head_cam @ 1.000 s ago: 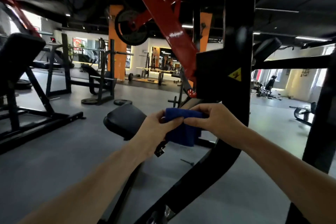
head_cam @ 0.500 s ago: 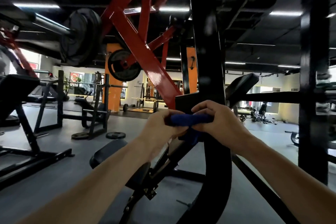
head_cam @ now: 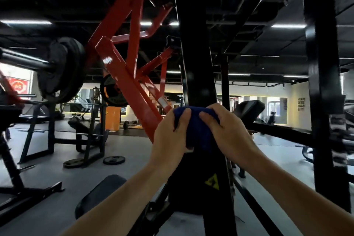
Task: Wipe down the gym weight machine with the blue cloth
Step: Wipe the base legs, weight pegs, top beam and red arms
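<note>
No wording can be read. A yellow triangular warning sticker sits on the black upright at lower centre. A red sign at far left and wall posters at right are too blurred to read.

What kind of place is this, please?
It is most likely a commercial gym. A red-framed weight machine carries black weight plates, benches and racks stand behind on the grey floor, and a loose plate lies there.
</note>
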